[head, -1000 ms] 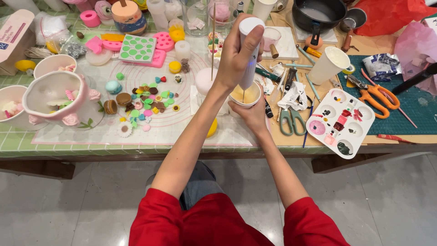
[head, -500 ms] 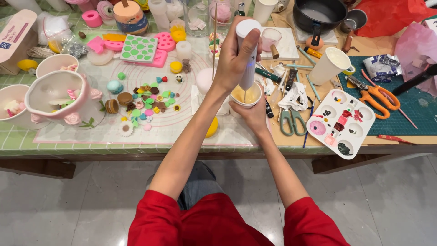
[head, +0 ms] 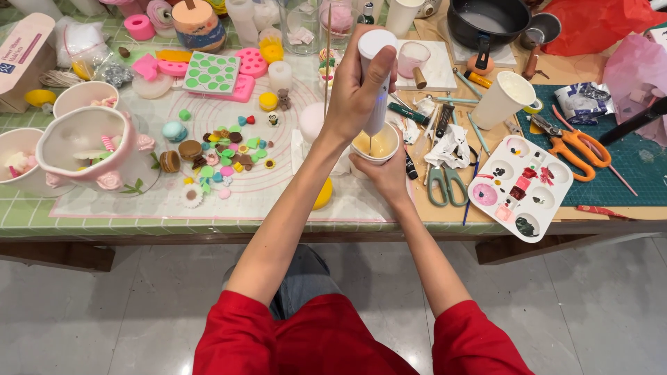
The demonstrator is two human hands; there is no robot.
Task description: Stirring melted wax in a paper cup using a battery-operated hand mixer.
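My left hand (head: pixel 356 94) is wrapped around a white stick-shaped hand mixer (head: pixel 377 76), held upright with its thin shaft dipping into a small white cup (head: pixel 375 147) of pale yellow liquid. My right hand (head: pixel 383 178) grips that cup from the near side and steadies it on the pink-lined white mat (head: pixel 264 187). A thin wooden stick (head: pixel 326 62) stands upright just left of my left hand.
Small coloured candy-shaped pieces (head: pixel 222 156) lie scattered left of the cup, beside a pink-trimmed bowl (head: pixel 87 149). To the right lie grey scissors (head: pixel 445 184), a white paint palette (head: pixel 520 187), orange scissors (head: pixel 580 149) and a paper cup (head: pixel 501 99). Moulds and a black pot (head: pixel 486 21) sit behind.
The mixer and both hands stay in nearly the same place over the cup; only the view shifts slightly.
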